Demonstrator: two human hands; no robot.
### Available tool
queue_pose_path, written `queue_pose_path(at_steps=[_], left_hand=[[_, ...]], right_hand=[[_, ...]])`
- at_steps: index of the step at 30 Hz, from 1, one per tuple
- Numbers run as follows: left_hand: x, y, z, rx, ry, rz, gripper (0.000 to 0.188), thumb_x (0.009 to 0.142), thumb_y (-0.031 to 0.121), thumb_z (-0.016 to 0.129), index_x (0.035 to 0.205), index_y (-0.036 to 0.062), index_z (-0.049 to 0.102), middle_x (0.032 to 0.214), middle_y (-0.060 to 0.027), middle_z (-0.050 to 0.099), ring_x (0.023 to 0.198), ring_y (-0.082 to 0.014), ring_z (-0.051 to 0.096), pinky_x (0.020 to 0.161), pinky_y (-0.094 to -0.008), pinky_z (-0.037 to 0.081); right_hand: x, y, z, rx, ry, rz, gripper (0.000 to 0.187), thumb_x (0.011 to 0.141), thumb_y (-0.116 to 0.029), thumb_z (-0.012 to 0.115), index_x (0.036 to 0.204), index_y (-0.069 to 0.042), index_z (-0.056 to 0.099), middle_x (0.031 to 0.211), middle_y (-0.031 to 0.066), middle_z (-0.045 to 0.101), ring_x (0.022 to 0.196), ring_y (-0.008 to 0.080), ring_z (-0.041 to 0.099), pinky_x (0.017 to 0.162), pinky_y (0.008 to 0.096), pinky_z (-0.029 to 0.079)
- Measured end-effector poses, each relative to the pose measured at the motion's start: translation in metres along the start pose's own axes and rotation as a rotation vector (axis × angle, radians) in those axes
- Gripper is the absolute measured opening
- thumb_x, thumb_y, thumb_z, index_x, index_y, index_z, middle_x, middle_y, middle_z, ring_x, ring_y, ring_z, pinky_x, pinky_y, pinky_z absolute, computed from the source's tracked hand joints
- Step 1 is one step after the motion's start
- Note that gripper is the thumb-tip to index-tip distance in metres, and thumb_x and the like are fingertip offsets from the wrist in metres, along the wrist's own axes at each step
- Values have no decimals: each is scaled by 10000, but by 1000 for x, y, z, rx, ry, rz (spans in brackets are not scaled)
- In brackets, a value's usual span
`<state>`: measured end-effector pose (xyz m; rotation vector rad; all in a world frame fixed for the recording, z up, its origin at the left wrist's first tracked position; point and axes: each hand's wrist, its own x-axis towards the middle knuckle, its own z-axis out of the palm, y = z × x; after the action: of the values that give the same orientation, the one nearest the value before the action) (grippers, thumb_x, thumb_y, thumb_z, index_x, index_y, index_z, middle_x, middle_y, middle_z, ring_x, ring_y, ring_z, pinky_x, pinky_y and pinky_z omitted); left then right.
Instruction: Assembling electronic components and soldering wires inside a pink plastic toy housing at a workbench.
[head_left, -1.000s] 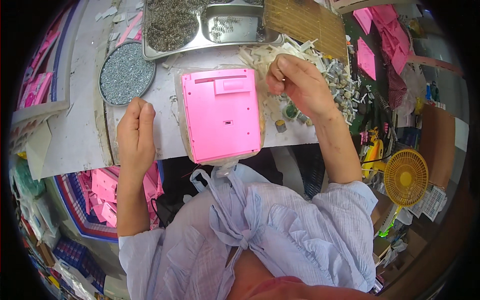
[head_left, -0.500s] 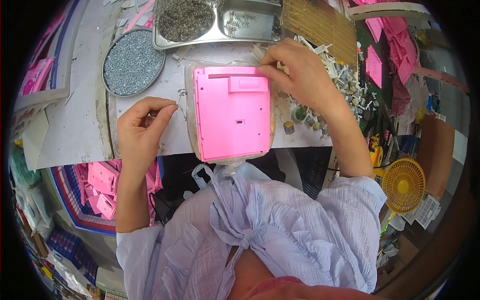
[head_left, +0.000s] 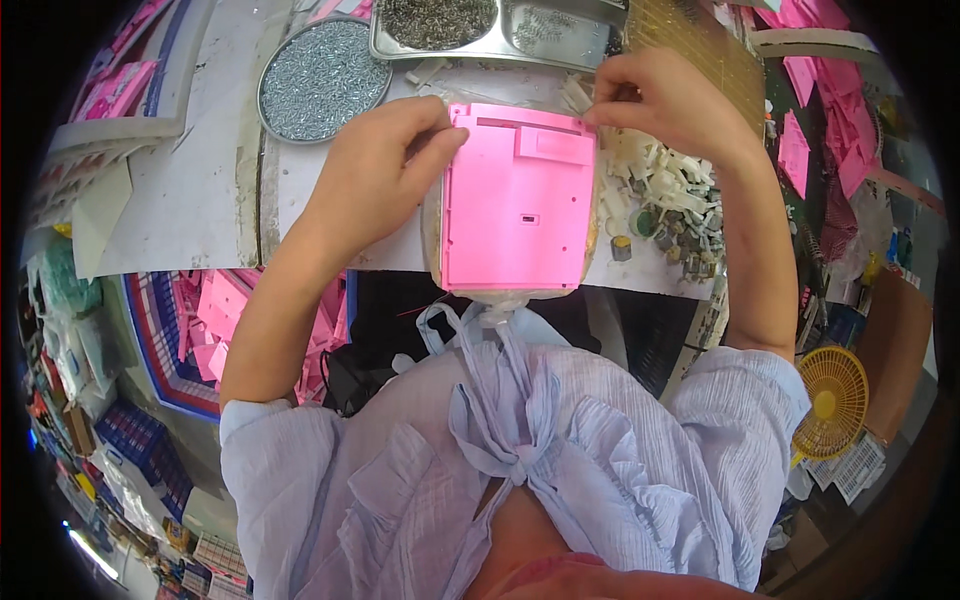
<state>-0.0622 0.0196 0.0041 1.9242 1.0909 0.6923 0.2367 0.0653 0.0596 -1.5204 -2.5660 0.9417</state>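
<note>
A flat pink plastic housing panel [head_left: 515,215], with a slot along its far edge and a small rectangular cutout, lies on a clear plastic-wrapped pad at the table's front edge. My left hand [head_left: 385,170] reaches its far left corner. Thumb and forefinger are brought together there, and whatever they pinch is too small to make out. At the far right corner, my right hand [head_left: 670,105] has its fingers curled and its thumb against the panel's edge. Anything between those fingertips is hidden.
Beyond my left hand stands a round tray [head_left: 325,80] of small silvery metal pieces. A divided steel tray [head_left: 555,35] holds small metal parts. Loose white plastic parts [head_left: 665,175] lie right of the panel. Below left, a basket [head_left: 170,365] holds pink parts; a yellow fan [head_left: 832,400] stands right.
My left hand has moved right and away from me, from beside the panel to its far left corner. My right hand stays by the far right corner. The whole view has shifted.
</note>
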Motion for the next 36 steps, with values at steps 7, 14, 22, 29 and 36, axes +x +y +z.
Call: queue_pose_path(at_steps=[7,14,22,29,36], left_hand=[[8,1,7,343,-22,142,254,951,210,654,850,-11,580,757,-171,579,691,-370,568,634,-430,454],[-1,19,4,420,-2,-16,291,987,285,578,868,20,590,812,-193,618,802,-419,614,707,-503,475],[-31,37,42,245,82,359,115,835,141,748,912,109,669,957,-34,658,869,-262,616,807,-397,431],[-26,46,73,301,26,420,146,768,189,806,845,149,688,937,19,642,885,-191,584,889,-406,359],[-25,45,83,476,-50,545,182,759,232,806,873,170,678,947,30,618,880,-184,570,885,-435,343]], right_hand=[[-72,-28,45,202,503,-15,100,924,-63,680,934,35,680,804,72,642,700,169,591,661,290,465],[-82,-37,108,4,680,-59,96,818,-76,732,879,-54,662,889,98,641,855,303,579,755,391,471],[-73,-30,111,-61,676,-200,166,750,-106,773,894,-102,690,903,41,657,913,290,587,782,395,483],[-76,-35,94,-57,600,-202,215,719,-98,790,931,-99,752,891,34,678,908,283,601,818,366,521],[-101,-33,87,-21,655,-119,264,720,-80,791,983,-80,764,905,60,690,904,279,602,797,371,511]])
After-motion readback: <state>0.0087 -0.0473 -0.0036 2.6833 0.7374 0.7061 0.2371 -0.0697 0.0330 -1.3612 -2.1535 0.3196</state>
